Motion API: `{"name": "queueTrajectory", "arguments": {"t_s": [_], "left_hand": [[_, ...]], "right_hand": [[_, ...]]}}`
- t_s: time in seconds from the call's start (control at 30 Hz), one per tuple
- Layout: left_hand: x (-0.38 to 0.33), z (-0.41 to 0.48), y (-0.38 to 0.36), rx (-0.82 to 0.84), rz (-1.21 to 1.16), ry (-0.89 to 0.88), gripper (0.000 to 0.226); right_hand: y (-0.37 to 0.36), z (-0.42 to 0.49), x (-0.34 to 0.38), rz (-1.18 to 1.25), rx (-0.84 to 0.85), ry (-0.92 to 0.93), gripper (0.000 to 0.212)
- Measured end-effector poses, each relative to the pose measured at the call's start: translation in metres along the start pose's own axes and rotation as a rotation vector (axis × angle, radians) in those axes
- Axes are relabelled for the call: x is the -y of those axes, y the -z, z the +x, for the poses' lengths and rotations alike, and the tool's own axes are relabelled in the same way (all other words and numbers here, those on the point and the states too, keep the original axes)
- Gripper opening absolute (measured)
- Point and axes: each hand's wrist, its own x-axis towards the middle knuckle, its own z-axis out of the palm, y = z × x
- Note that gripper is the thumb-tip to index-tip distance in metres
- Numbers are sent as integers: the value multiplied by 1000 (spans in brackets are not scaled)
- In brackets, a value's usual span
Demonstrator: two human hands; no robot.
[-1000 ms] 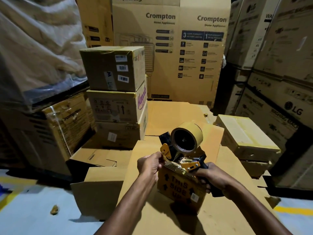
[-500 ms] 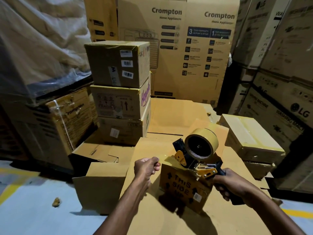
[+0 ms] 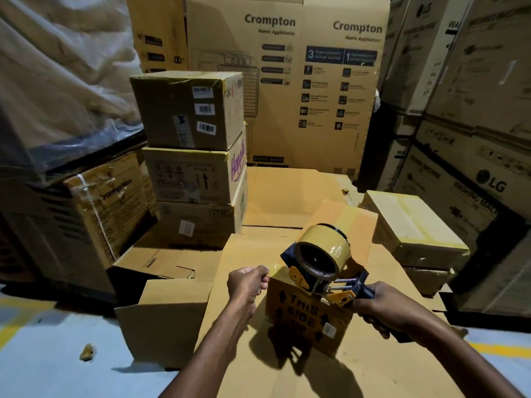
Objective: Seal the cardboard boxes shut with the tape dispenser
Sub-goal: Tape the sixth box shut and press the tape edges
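Observation:
A small cardboard box [image 3: 301,315] printed "THIS SIDE UP" stands on a flat cardboard sheet [image 3: 373,369] in front of me. The tape dispenser [image 3: 321,257], with a yellow tape roll and a dark frame, sits over the box's top right. My right hand [image 3: 385,308] grips its handle at the box's right edge. My left hand [image 3: 248,285] is at the box's top left corner, fingers curled, pinching the tape end. A shiny strip of tape [image 3: 276,267] runs from there to the dispenser across the box top.
Three stacked boxes [image 3: 186,110] rise at the left, with an open carton [image 3: 163,317] in front of them. A taped flat box [image 3: 411,225] lies at the right. Tall Crompton boxes [image 3: 301,81] and LG boxes [image 3: 474,173] wall in the back and right.
My right hand has drawn the dispenser rightward, away from my left hand, stretching tape over the box top. The left hand stays at the box's left corner.

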Motion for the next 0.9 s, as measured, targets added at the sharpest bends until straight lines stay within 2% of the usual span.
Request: {"name": "queueTrajectory", "arguments": {"t_s": [0.17,0.63,0.7,0.8,0.9], "left_hand": [[-1,1,-5,-25,6,-19,5],[5,6,3,36,-47,88,5],[7,7,4,58,25,51,11],[9,7,0,84,298,-65,25],[12,8,-1,99,441,-70,23]], "right_hand": [[7,-5,21,-190,-21,58,14],[2,9,21,-204,11,-50,23],[2,10,22,-209,23,-69,22],[4,12,28,-210,32,-89,22],[6,14,33,-212,44,-109,21]]}}
